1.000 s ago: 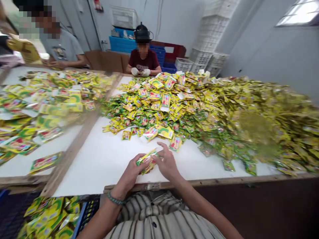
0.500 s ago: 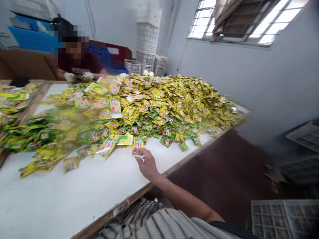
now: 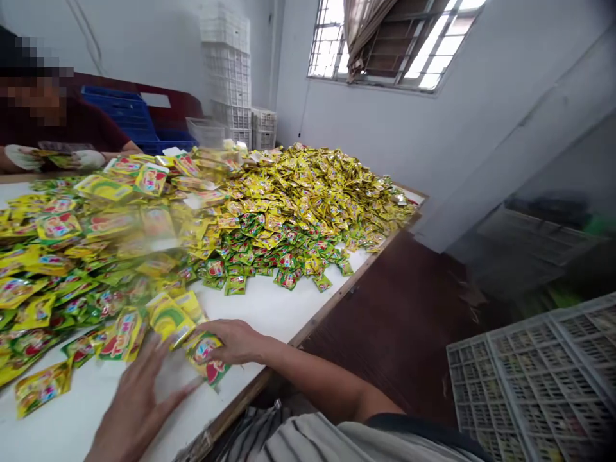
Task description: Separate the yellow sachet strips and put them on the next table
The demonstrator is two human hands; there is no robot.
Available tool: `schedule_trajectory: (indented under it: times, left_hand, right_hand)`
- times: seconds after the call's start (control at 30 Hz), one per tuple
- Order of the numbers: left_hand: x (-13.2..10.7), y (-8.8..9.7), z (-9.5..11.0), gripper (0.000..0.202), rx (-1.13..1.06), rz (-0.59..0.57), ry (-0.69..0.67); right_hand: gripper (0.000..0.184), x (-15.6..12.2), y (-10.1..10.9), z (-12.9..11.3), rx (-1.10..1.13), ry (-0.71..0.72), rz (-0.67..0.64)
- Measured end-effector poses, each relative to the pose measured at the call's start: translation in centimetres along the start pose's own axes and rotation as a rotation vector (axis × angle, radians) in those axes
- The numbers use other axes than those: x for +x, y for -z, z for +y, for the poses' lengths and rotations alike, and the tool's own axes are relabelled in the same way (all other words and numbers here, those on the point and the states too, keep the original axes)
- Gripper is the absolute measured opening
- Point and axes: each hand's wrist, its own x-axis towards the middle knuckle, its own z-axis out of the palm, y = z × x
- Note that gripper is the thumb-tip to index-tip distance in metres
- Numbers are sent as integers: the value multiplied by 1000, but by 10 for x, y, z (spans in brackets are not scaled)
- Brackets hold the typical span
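Note:
My right hand [image 3: 238, 340] pinches a small green-and-yellow candy packet [image 3: 201, 351] with red fruit printed on it, just over the white table [image 3: 91, 391]. My left hand [image 3: 135, 401] reaches in from the bottom edge, thumb and fingers apart, with nothing seen in it. Its fingertips are near a yellow packet [image 3: 166, 316] with a green curve on it; whether they touch cannot be made out. To the left of that lies another packet [image 3: 122, 333] with a red print. A loose packet [image 3: 43, 387] rests farther left.
A large heap of small yellow and green packets [image 3: 312, 192] covers the back of the table. Across it sits a co-worker with gloved hands [image 3: 89, 159]. White crates [image 3: 226, 77] are stacked behind; another crate [image 3: 534, 366] stands at the right on the dark floor [image 3: 385, 321].
My left hand has come into view, fingers spread. My right hand, with a packet in its fingers, is lower and farther left in the view. The camera has turned right.

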Motion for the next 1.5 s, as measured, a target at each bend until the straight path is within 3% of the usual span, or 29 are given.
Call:
schedule_trajectory:
  times: [0.1,0.17,0.23,0.3,0.4,0.47,0.53,0.67,0.87,0.93,1.03,1.13,1.23,1.4,1.5]
  left_hand:
    - [0,0,26,78,49,-168,-110]
    - [3,8,41,73,67,-270,-44]
    - [6,19,52,69,112,-375,85]
    - [8,27,59,65,162,-467,184]
    - [10,30,64,59,164,-499,174]
    - [9,25,66,56,125,-486,132]
    - [6,20,68,55,104,-473,151]
    - [-4,17,73,56,82,-427,285]
    - [-11,16,76,40,30,-423,470]
    - [-12,14,72,42,-32,-398,549]
    - [-15,11,67,55,-239,-319,604]
    - [-17,8,67,64,-553,-243,635]
    - [-16,7,70,65,-745,-155,678]
    - [-18,9,72,61,-888,-48,748]
    - [-21,12,75,65,-977,-43,826]
  right_hand:
    - [48,-24,-6,-6,132,33,63]
    - [36,-41,2,5,189,-34,222]
    - [22,-56,23,27,156,-179,437]
    - [22,-67,53,55,36,-342,608]
    - [24,-74,97,90,-224,-507,631]
    - [24,-71,109,100,-359,-462,506]
    - [27,-65,104,99,-403,-375,377]
    - [42,-57,68,71,-453,-133,204]
    - [30,-46,31,31,-337,79,159]
    - [28,-43,28,29,-248,19,235]
    - [27,-42,30,36,-84,-254,375]
    - [24,-40,31,46,100,-470,389]
    - [23,-37,29,47,179,-472,364]
    - [9,-33,28,26,69,-429,340]
    - [18,-30,29,9,266,-370,420]
